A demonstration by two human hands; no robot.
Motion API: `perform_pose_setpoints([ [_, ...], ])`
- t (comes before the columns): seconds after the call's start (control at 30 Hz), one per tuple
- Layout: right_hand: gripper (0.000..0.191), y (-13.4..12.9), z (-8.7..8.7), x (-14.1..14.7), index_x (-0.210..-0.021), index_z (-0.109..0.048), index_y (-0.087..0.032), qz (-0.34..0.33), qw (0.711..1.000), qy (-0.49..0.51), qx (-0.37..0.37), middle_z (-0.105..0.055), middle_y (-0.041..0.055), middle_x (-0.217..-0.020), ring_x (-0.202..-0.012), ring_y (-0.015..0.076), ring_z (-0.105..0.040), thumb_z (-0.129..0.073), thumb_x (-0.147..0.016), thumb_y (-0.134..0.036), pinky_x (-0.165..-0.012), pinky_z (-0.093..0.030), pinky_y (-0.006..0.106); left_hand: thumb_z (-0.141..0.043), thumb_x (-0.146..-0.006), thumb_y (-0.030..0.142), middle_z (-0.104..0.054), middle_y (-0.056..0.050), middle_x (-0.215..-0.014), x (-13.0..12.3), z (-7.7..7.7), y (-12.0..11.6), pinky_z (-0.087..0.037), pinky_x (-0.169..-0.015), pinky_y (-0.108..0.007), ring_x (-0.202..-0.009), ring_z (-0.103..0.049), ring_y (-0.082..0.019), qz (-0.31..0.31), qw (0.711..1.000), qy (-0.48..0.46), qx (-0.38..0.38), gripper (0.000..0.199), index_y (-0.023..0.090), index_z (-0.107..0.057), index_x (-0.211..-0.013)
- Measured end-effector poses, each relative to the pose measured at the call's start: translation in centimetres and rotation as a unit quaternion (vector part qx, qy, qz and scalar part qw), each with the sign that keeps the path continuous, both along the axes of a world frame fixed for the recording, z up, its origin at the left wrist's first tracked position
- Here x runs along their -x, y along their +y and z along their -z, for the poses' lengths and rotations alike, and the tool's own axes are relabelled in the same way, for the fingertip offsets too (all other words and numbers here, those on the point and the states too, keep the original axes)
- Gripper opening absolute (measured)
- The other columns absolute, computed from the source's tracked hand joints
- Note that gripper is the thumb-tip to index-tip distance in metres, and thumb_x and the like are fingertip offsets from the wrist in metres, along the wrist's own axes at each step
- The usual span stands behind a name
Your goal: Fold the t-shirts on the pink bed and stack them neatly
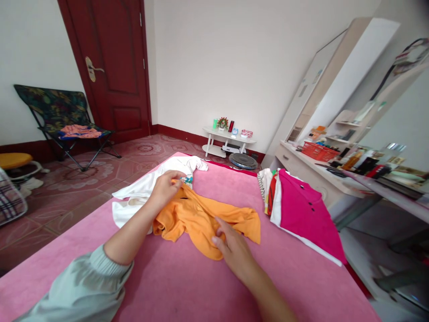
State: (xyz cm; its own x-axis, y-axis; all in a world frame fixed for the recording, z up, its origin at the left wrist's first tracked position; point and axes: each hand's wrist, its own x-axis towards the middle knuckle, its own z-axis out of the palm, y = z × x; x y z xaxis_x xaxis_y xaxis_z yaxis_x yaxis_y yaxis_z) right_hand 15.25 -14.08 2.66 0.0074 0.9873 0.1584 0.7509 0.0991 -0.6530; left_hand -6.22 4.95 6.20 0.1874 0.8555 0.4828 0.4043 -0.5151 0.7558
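Note:
A crumpled orange shirt [197, 212] lies across the middle of the pink bed cover [161, 286]. My left hand [166, 190] reaches over its far left part, fingers pinched on the cloth. At the shirt's near right side is my right hand [234, 250], thumb and fingers apart, close against the fabric; whether it touches is hard to tell. Behind and left of the orange shirt spreads a white shirt [161, 172] with a small green-blue print, partly hidden by my left hand and forearm.
Folded clothes, a magenta shirt [301, 205] on top, lie at the bed's right edge. A cluttered dressing table [298, 156] with a red basket [318, 151] stands beyond. A folding chair [63, 116] is at left; a small white table [228, 133] stands by the far wall.

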Motion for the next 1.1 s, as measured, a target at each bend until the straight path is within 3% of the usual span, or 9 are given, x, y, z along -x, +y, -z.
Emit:
perform_pose_setpoints([
  [0.13,0.033,0.4,0.2,-0.3,-0.112,-0.061,-0.021,0.010,0.998,-0.052,0.024,-0.065,0.0020,-0.077,-0.069,0.0159,-0.059,-0.040,-0.087,-0.021,-0.063,-0.038,0.024,-0.054,-0.078,0.040,-0.071,-0.006,-0.089,-1.6,-0.4,-2.0,-0.049,-0.076,-0.030,-0.081,-0.065,-0.021,0.166,0.979,0.096,0.075,0.034,0.015,-0.068,-0.097],
  [0.27,0.012,0.6,-0.2,-1.2,-0.075,-0.061,-0.019,0.049,0.995,-0.077,0.027,-0.057,-0.0027,-0.058,-0.054,0.0120,-0.050,-0.050,-0.077,-0.017,-0.053,-0.029,0.022,-0.069,-0.064,0.043,-0.070,-0.005,-0.096,-1.6,-0.8,-3.9,-0.046,-0.072,-0.028,-0.081,-0.064,-0.022,0.224,0.936,0.263,0.074,0.054,0.021,-0.064,-0.113],
  [0.43,0.017,0.1,-4.1,-4.0,-0.075,-0.058,-0.019,0.161,0.971,0.090,-0.154,-0.062,0.0027,-0.076,-0.070,0.0161,-0.057,-0.051,-0.082,-0.032,-0.059,-0.041,0.024,-0.072,-0.058,0.041,-0.063,0.002,-0.062,-1.5,-3.8,-7.0,-0.037,-0.052,-0.022,-0.058,-0.057,-0.016,0.297,0.862,0.399,0.094,0.027,0.019,-0.069,-0.074],
  [0.57,0.015,-1.6,-8.5,-4.7,-0.080,-0.058,-0.019,0.222,0.907,0.112,-0.340,-0.058,0.0100,-0.117,-0.104,0.0222,-0.056,-0.059,-0.078,-0.034,-0.073,-0.046,0.030,-0.072,-0.062,0.041,-0.061,0.003,-0.072,-2.0,-6.9,-9.8,-0.037,-0.059,-0.022,-0.066,-0.055,-0.014,0.346,0.878,0.332,0.017,0.026,0.019,-0.064,-0.072],
  [0.73,0.018,-3.4,-11.2,-6.4,-0.083,-0.058,-0.021,0.294,0.858,0.137,-0.399,-0.066,0.0041,-0.088,-0.089,0.0201,-0.060,-0.061,-0.078,-0.037,-0.083,-0.045,0.035,-0.068,-0.066,0.034,-0.053,0.006,-0.070,-1.8,-8.9,-10.8,-0.037,-0.056,-0.019,-0.063,-0.049,-0.010,0.340,0.927,0.147,0.053,0.023,0.018,-0.056,-0.077],
  [0.83,0.027,-3.9,-11.8,-8.4,-0.082,-0.058,-0.021,0.299,0.883,0.230,-0.281,-0.061,0.0001,-0.070,-0.063,0.0168,-0.058,-0.067,-0.071,-0.044,-0.060,-0.048,0.029,-0.066,-0.068,0.030,-0.050,0.005,-0.065,-1.4,-9.4,-10.2,-0.037,-0.054,-0.020,-0.058,-0.047,-0.009,0.280,0.958,0.005,0.061,0.020,0.018,-0.051,-0.068],
  [0.93,0.036,-5.1,-12.7,-8.7,-0.085,-0.061,-0.020,0.102,0.959,0.264,-0.010,-0.060,-0.0005,-0.064,-0.058,0.0171,-0.057,-0.074,-0.062,-0.044,-0.051,-0.045,0.026,-0.067,-0.064,0.022,-0.057,0.003,-0.067,-0.8,-10.2,-9.7,-0.041,-0.056,-0.022,-0.061,-0.053,-0.011,0.158,0.977,-0.144,-0.018,0.022,0.018,-0.045,-0.062],
  [1.03,0.038,-7.2,-13.4,-6.4,-0.084,-0.067,-0.021,-0.098,0.964,0.168,0.180,-0.064,-0.0005,-0.073,-0.068,0.0182,-0.059,-0.081,-0.052,-0.036,-0.057,-0.047,0.023,-0.069,-0.060,0.013,-0.061,0.002,-0.070,0.4,-11.5,-9.6,-0.043,-0.053,-0.020,-0.061,-0.055,-0.011,0.071,0.945,-0.297,-0.116,0.028,0.019,-0.042,-0.064],
  [1.1,0.028,-8.7,-13.9,-4.1,-0.079,-0.068,-0.023,-0.133,0.955,0.143,0.224,-0.065,-0.0009,-0.075,-0.068,0.0164,-0.059,-0.078,-0.058,-0.038,-0.054,-0.045,0.020,-0.070,-0.062,0.015,-0.058,0.004,-0.064,1.7,-12.2,-9.4,-0.041,-0.045,-0.018,-0.053,-0.051,-0.009,0.078,0.912,-0.391,-0.093,0.029,0.020,-0.043,-0.065],
])
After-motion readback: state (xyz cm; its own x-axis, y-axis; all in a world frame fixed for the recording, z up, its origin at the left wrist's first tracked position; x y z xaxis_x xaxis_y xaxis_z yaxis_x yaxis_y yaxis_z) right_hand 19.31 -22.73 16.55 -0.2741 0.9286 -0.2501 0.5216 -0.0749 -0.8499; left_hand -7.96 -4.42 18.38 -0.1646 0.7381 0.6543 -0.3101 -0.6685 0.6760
